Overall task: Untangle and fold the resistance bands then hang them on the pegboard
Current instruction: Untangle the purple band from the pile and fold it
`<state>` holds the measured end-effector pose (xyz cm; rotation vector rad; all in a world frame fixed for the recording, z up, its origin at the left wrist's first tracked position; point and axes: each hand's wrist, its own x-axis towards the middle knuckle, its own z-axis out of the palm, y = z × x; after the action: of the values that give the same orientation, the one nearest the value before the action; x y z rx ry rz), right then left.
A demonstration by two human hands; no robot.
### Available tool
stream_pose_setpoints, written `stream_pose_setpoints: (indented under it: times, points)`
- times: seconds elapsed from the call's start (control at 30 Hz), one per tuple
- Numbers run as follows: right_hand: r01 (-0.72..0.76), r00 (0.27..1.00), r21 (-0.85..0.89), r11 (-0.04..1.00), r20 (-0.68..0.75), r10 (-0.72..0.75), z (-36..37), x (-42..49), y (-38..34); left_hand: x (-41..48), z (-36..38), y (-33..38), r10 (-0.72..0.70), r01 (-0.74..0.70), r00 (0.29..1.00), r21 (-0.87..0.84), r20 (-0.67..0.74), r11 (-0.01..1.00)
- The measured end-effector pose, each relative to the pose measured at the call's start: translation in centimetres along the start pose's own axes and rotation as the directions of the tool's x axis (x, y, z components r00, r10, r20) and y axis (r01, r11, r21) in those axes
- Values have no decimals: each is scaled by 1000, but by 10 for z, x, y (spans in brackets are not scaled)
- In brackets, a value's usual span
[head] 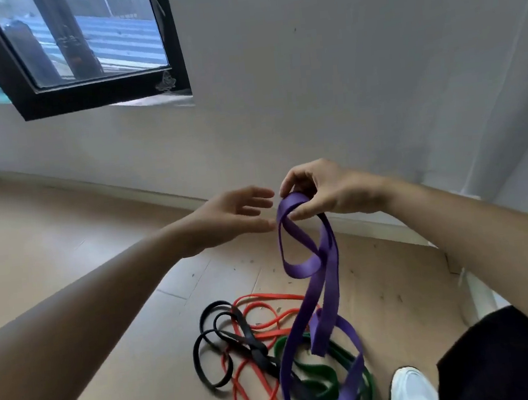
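My right hand point(323, 192) pinches the top of a wide purple band point(313, 279) and holds it up at chest height. The band twists into a loop below my fingers and trails down to the floor. Just left of it, my left hand point(233, 217) hovers with fingers spread, holding nothing. On the floor lies a tangle: a thin black band point(228, 340), a thin orange band point(262, 323) and a wide green band point(320, 379), crossing one another. No pegboard is in view.
Brown cardboard sheets point(392, 287) cover the floor under the bands. My white shoes point(413, 392) and dark trouser legs frame the pile at the bottom. A white wall runs close behind, with a black-framed window point(78, 56) at the upper left.
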<state>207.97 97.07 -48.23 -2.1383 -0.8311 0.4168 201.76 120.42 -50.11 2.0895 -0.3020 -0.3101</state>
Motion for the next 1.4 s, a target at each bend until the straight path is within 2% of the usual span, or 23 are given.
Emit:
stream_pose_setpoints:
  times: [0.1,0.27,0.4,0.63,0.7,0.83,0.97,1.07,1.23,1.4]
  points:
    - [9,999,-29,1000,50,-8,3,2,-4,4,16,-1,40,-41,999,20,30,999]
    - [15,998,-82,997,63,-10,8,3,-2,5,25,-1,130,-118,987,116,-97,986]
    - [-21,999,51,998,51,19,11,3,8,3,17,7,184,-182,974,28,-130,983]
    - [-92,992,123,988,95,80,20,5,28,-7,-17,19,177,-251,935,-220,-307,943]
    - [-106,989,134,985,115,91,20,5,32,-11,-28,17,165,-258,924,-245,-344,934]
    - [-81,996,199,977,43,74,13,3,26,-19,-46,6,148,-257,916,-262,-373,930]
    - [-69,994,177,982,92,53,3,0,16,-25,-54,-1,82,-218,910,-301,-405,928]
    - [-28,998,167,986,63,17,-8,-5,10,-33,-63,-12,36,-137,947,-300,-318,944]
    - [17,1000,110,994,-13,-15,-15,-16,7,-36,-65,-25,-2,-23,990,-180,-139,983]
    - [35,997,46,998,66,-38,-3,-16,0,-26,-41,-7,24,-25,1000,-51,-12,998]
